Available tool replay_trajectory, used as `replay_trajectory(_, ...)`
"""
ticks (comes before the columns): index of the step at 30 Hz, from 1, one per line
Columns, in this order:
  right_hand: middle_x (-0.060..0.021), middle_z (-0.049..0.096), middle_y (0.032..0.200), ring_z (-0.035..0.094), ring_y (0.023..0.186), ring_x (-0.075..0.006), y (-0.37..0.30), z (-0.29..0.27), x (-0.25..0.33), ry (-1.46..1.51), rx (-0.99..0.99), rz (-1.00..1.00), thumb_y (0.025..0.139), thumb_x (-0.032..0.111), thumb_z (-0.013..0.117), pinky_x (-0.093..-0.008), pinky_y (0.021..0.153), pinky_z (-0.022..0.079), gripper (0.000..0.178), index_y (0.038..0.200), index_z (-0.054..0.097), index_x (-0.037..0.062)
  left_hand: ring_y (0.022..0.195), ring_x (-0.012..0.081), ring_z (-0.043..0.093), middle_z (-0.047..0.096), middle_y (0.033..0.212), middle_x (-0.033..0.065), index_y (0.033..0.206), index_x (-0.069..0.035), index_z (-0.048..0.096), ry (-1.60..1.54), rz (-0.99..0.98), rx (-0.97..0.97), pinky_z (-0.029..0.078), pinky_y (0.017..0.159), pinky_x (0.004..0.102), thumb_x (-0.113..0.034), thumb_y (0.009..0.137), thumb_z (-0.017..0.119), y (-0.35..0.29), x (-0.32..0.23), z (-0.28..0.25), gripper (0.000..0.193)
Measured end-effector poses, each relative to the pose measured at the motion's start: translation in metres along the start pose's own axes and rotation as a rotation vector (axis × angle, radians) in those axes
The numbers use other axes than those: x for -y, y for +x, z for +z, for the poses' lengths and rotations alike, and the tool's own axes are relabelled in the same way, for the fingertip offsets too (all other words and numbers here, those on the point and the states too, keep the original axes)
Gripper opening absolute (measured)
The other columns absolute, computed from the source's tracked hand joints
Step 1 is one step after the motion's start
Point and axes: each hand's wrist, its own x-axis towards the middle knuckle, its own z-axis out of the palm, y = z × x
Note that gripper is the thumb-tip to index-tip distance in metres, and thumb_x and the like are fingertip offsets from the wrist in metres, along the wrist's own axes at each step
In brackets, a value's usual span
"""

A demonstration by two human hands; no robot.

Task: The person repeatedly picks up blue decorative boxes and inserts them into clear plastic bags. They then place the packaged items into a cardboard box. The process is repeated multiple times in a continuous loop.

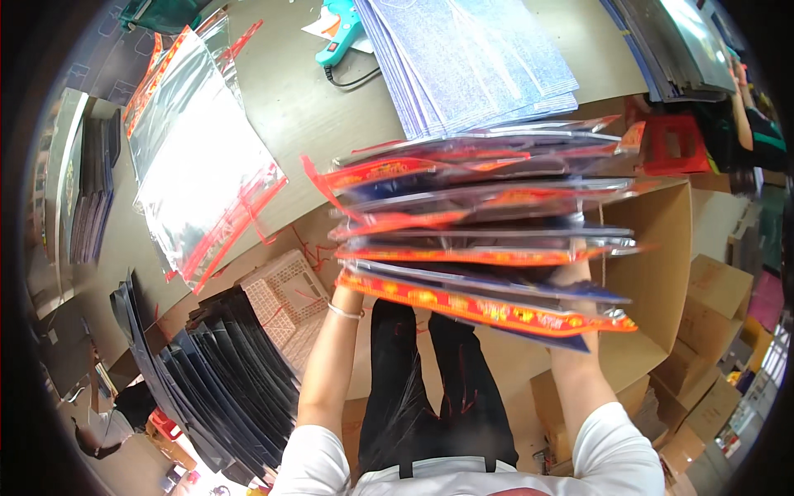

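Observation:
A thick stack of flat dark packs in clear plastic bags with red and yellow printed edges (pixel 488 307) is held up in front of me, between both hands. My left hand (pixel 351 279) grips its left end, with most of the fingers hidden behind the packs. At the right end, my right hand (pixel 576 271) shows only in part between the layers. Its fingers are covered too, but it bears the stack from that side. The packs fan apart into several bundles, and their upper ones are smeared by motion. Beyond them, a pile of blue-speckled flat sheets (pixel 471 66) lies on the table.
Clear bags with red trim (pixel 203 157) lie on the grey table (pixel 289 116) at left. A teal glue gun (pixel 341 33) with a cord rests at the back. An open cardboard box (pixel 662 273) stands right, a row of dark folders (pixel 215 380) lower left, a red stool (pixel 674 145) far right.

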Motion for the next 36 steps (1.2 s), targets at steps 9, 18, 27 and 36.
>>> replay_trajectory(9,-0.0102,0.057,0.11,0.055,0.092,-0.0172,-0.062,-0.024,0.012,0.005,-0.037,0.05,0.084,0.015,0.057,-0.0285,0.082,0.044,0.033,0.113,0.052,-0.0019,0.103,0.0234,0.051,0.049,0.12,0.0099,0.122,-0.007,0.042,-0.039,0.071,-0.196,0.043,0.09,0.0366,-0.023,0.08,0.058,-0.059,-0.05,0.025,0.047)
replay_trajectory(18,-0.0109,0.057,0.111,0.055,0.094,-0.0178,0.046,-0.05,0.03,-0.052,-0.084,-0.079,0.086,0.017,0.056,-0.0289,0.084,0.044,0.033,0.112,0.052,-0.0028,0.104,0.0216,0.051,0.05,0.12,0.0094,0.122,-0.006,0.042,-0.716,-0.07,0.452,0.045,0.09,0.0341,-0.014,0.085,0.054,0.003,-0.034,0.019,0.04)
replay_trajectory(27,-0.0116,0.056,0.112,0.055,0.096,-0.0184,0.083,-0.116,0.145,0.211,-0.155,-0.531,0.088,0.019,0.054,-0.0293,0.086,0.044,0.033,0.112,0.052,-0.0037,0.089,0.0157,0.058,0.062,0.101,0.008,0.109,-0.001,0.054,0.162,0.165,0.24,0.047,0.079,0.0304,0.0,0.074,0.064,0.004,-0.058,0.024,0.037)
replay_trajectory(36,-0.0074,0.059,0.088,0.055,0.082,-0.0252,-0.035,0.0,0.355,-0.817,-0.21,-1.136,0.067,0.021,0.068,-0.035,0.074,0.044,0.032,0.094,0.06,0.0051,0.087,0.0109,0.056,0.061,0.096,0.0022,0.111,-0.002,0.053,-0.4,0.004,0.242,0.049,0.076,0.0269,0.009,0.071,0.058,0.005,-0.044,0.027,0.043)
